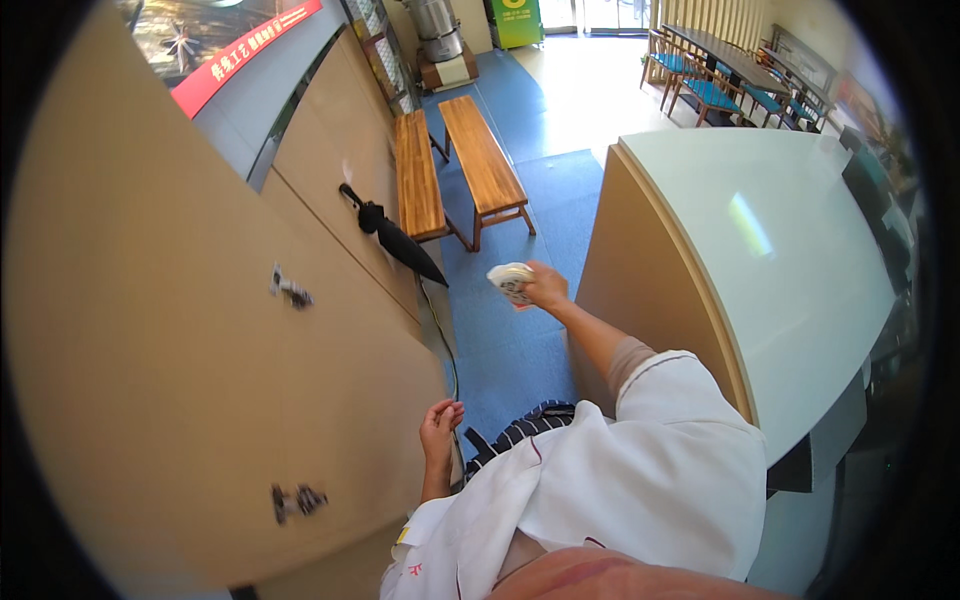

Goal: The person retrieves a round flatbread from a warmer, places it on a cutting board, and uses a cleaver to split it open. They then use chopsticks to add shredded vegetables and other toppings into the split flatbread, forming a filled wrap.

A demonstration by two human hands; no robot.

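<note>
My right hand (pixel 547 286) grips a white packet (pixel 511 280) with dark printing and a red patch, held out over the blue floor. It looks like a paper or plastic bag, folded or bunched at the top. Lower down, my left hand (pixel 441 421) hangs loosely curled with nothing visible in it. Close to its left is a beige wooden panel (pixel 187 360) with metal hinges (pixel 291 289). A white-topped counter (pixel 787 300) with a beige side stands to the right of my right arm.
Two wooden benches (pixel 484 154) stand ahead on blue matting (pixel 517 360). A folded black umbrella (pixel 405 247) leans by the left wall, and a cable (pixel 441 322) runs along the floor below it. Farther off are a dining table (pixel 727 56) with chairs (pixel 709 91) and a metal urn (pixel 439 34).
</note>
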